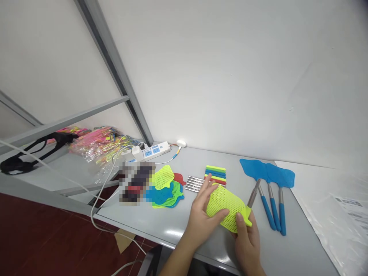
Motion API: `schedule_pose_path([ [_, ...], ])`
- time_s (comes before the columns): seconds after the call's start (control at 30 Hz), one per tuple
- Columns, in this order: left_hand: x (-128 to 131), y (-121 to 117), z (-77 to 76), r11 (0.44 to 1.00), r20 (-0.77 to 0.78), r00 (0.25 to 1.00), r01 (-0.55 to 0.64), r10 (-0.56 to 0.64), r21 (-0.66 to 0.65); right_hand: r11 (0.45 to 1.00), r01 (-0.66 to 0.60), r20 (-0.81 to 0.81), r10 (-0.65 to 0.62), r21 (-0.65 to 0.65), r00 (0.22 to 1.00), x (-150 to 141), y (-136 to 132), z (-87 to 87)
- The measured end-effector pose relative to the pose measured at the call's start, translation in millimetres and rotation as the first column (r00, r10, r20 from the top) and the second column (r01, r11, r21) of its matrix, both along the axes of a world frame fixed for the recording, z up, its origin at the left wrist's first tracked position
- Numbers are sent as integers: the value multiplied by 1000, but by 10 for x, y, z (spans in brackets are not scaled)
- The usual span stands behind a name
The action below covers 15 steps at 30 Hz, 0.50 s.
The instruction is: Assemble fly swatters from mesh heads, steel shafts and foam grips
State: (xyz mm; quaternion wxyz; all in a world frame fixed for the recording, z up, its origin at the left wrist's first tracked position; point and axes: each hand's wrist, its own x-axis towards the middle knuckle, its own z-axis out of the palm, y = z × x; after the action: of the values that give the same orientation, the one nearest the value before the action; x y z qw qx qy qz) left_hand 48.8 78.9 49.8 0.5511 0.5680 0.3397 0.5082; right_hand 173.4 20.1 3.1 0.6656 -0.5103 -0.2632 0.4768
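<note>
A yellow-green fly swatter head (225, 205) with a mesh of small holes is held tilted above the table's front edge. My left hand (199, 216) grips it from the left, the thumb on its face and the fingers along its far edge. At the lower right, my right hand (248, 239) pinches the head near its neck, thumb on top. A metal telescopic rod (254, 193) rises at an angle from the neck. Behind my left hand lie several metal rods (194, 183) in a row and a stack of coloured handle grips (215, 171), partly covered by the swatter head.
Loose swatter heads (163, 178) in several colours lie left. Three blue swatters (270, 205) with handles lie right, beside white plastic packaging (330, 218). A power strip (156, 150) and cables sit at the back left. Bagged coloured items (100, 143) fill a shelf behind a metal frame.
</note>
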Motion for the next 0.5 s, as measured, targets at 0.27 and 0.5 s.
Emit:
schedule_pose_path([
  [0.27,191,-210,-74,904,557,830,243,-7,-351,999,-2,-19,1,-38,1000,-21,168,95],
  [0.5,419,-237,-100,837,604,741,107,293,-537,983,-178,386,180,-44,905,-62,143,82],
])
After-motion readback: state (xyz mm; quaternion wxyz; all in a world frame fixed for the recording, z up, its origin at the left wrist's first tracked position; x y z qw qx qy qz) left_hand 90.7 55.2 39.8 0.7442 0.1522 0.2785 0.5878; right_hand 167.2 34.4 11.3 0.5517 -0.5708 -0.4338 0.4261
